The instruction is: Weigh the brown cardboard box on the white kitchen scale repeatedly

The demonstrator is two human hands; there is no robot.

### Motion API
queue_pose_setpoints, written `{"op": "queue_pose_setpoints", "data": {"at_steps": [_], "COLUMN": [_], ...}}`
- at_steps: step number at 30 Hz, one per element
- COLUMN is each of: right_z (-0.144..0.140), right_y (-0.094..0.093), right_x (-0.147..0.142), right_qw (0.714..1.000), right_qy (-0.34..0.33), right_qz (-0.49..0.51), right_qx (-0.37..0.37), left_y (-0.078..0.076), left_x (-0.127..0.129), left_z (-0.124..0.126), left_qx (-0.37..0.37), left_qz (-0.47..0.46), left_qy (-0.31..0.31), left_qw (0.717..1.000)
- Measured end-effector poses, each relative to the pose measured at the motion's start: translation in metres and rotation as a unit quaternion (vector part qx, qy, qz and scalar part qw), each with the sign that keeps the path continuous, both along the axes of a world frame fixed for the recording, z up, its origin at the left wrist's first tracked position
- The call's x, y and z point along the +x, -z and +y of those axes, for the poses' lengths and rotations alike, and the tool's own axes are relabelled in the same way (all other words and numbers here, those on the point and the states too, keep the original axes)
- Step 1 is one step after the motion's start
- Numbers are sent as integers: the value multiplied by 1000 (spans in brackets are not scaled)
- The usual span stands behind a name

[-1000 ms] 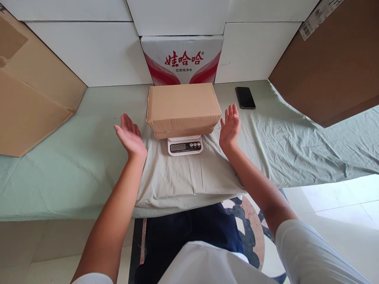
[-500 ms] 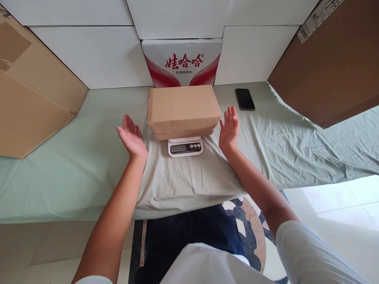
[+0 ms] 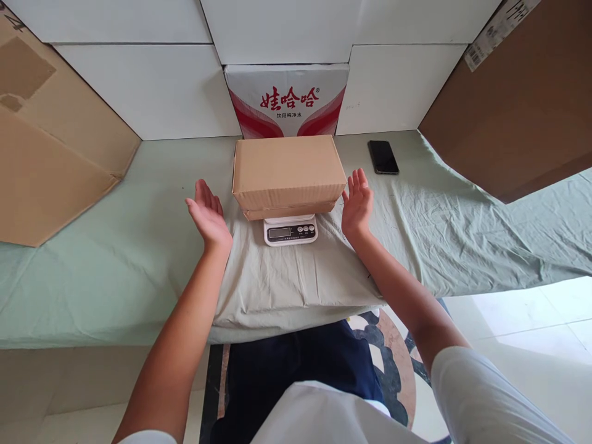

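1. I look down on a table draped in a pale green cloth, creased on the right, with white panels behind it and a red-and-white carton upright at the back.
2. A box sits on a scale in the middle; its display faces me, unreadable from here.
3. My left hand hangs open, palm inward, a little apart from the box's left side. My right hand is open too, palm inward, just beside the right edge; I cannot tell if it touches.
4. To grip well, I judge both palms should press flat on the short sides at equal height, so the box lifts level and the scale stays put.
5. A phone lies right of the box, well apart. Big brown cardboard sheets lean in at the left and right.
6. Tiled floor shows below the table's edge.
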State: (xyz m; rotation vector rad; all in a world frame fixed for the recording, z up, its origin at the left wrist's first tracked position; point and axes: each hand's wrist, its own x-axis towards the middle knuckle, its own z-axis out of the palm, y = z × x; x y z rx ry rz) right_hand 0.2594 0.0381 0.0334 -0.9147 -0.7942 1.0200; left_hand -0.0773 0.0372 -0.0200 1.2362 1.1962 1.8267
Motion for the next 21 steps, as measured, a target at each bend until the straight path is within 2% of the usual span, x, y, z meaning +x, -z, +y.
{"op": "queue_pose_setpoints", "data": {"at_steps": [7, 11, 15, 21], "right_z": [1, 0, -3, -4], "right_y": [1, 1, 0, 0], "right_x": [1, 0, -2, -4], "right_qw": [1000, 1000, 999, 998], "right_qy": [-2, -17, -37, -50], "right_qz": [0, -4, -17, -25], "right_qx": [-5, 2, 13, 14], "left_y": [1, -6, -15, -22], "left_x": [-1, 8, 21, 36], "left_z": [1, -3, -8, -16], "left_qx": [15, 4, 1, 4], "left_qz": [-29, -2, -18, -4], "left_qy": [22, 13, 15, 64], "left_qw": [999, 1000, 1000, 998]}}
